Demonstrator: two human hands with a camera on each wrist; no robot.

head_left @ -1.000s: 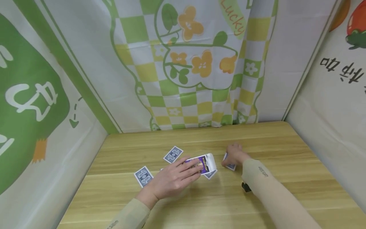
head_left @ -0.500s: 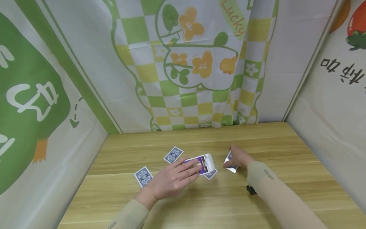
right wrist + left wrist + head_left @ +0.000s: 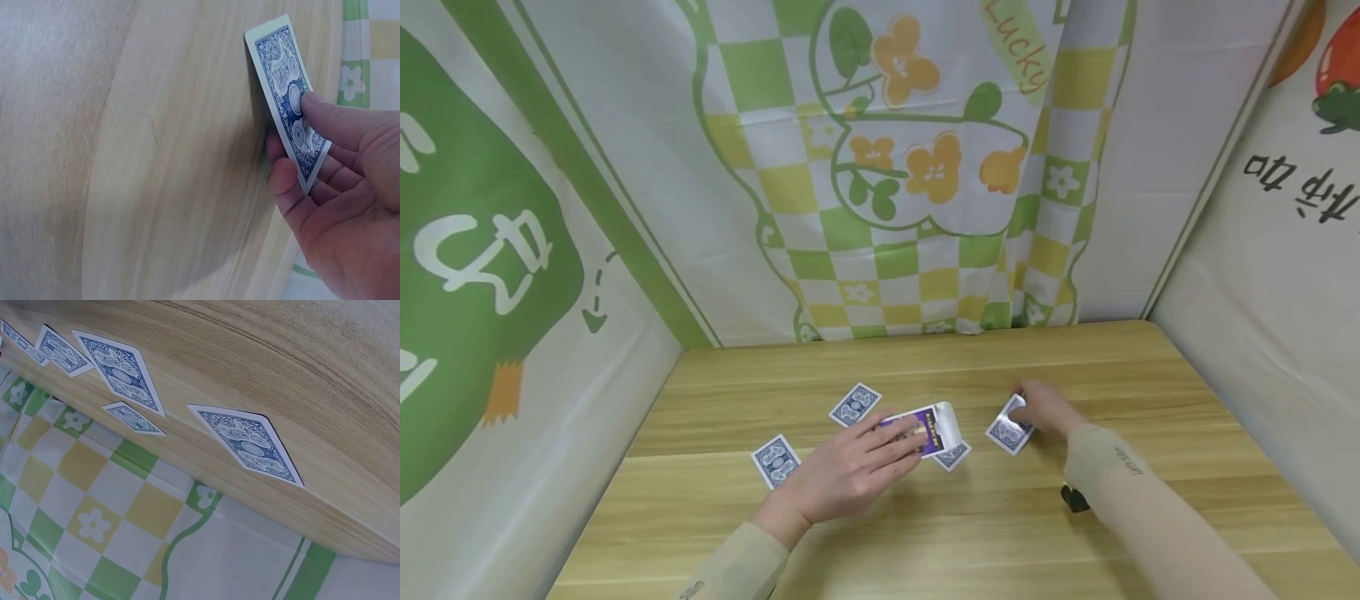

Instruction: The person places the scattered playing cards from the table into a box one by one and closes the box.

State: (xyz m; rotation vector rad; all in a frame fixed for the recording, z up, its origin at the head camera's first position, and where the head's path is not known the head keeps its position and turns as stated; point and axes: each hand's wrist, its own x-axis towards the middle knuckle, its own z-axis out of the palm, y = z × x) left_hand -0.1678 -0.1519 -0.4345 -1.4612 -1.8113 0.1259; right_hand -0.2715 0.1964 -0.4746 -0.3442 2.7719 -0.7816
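Observation:
My left hand (image 3: 853,467) holds a purple and white card box (image 3: 934,429) with its fingers laid across the top; its thumb is hidden, and the box's white end points right. The left wrist view shows neither hand nor box. My right hand (image 3: 1051,408) pinches a blue-backed playing card (image 3: 290,103), thumb on its back and fingers beneath, the card tilted up over the table. One card (image 3: 953,456) peeks out below the box, another card (image 3: 777,461) lies left of my left hand, and a third card (image 3: 855,405) lies behind it.
The wooden table (image 3: 970,533) is bounded at the back by a green-and-yellow checked curtain (image 3: 917,287), with printed cloth walls on both sides. A small black object (image 3: 1075,498) shows beside my right sleeve. Several face-down cards spread across the left wrist view.
My right hand has drawn a little to the right with the card, uncovering more of its back as it tilts. The left hand and box stay in place.

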